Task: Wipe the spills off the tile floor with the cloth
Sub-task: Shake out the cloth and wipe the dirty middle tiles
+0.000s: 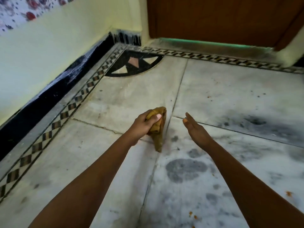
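The marble tile floor [222, 89] filled most of the view, pale with grey veining, edged by a black-and-white checkered border [54, 124] that ran along the yellow wall [49, 51] and turned toward a brown wooden door [222, 17]. A dark semicircular inlay [134, 65] sat in the corner. Dark smudges [185, 170] marked the tiles in front of the person, and small orange crumbs [288, 193] lay scattered to the right and near the lower edge.

The left hand [143, 125] gripped a bunched mustard-yellow cloth [158, 129], fingers and thumb curled round it, with a tail of fabric hanging down toward the floor; whether the tail touched the tile could not be told. The right hand [195, 130] was held flat with straight fingers, empty, just beside the cloth, with an orange speck at one fingertip.

The cloth seemed gathered up and off the floor, so this looked like a pause between passes rather than a stroke. The next move would probably call for lowering the cloth onto the smudges below the hands and rubbing firmly, then reaching right for the crumbs.
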